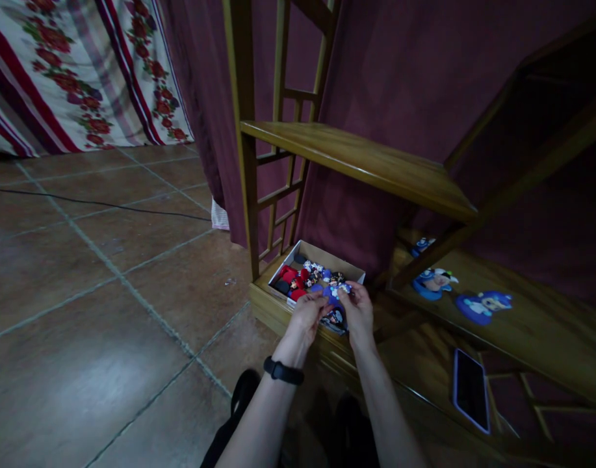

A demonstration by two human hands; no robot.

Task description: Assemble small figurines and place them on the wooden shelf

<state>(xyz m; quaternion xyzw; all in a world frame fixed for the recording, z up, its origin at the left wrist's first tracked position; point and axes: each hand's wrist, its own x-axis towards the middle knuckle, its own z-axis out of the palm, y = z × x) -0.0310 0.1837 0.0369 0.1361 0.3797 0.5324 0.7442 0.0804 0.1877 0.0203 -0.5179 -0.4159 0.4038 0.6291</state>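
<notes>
Just above the near side of a shallow white box, my two hands come together at a small blue and white figurine. My right hand grips its right side between thumb and fingers. On the other side, the closed fingers of my left hand pinch its left lower edge; a black band circles that wrist. Inside the box lie several small figurines, among them a red one on the left. My fingers partly hide the figurine and the box's front.
The box rests on the low level of a wooden shelf unit, under a higher shelf board. To the right, a blue figurine and others lie on a wooden ledge. A phone lies lower down. A thin cable crosses the tiled floor.
</notes>
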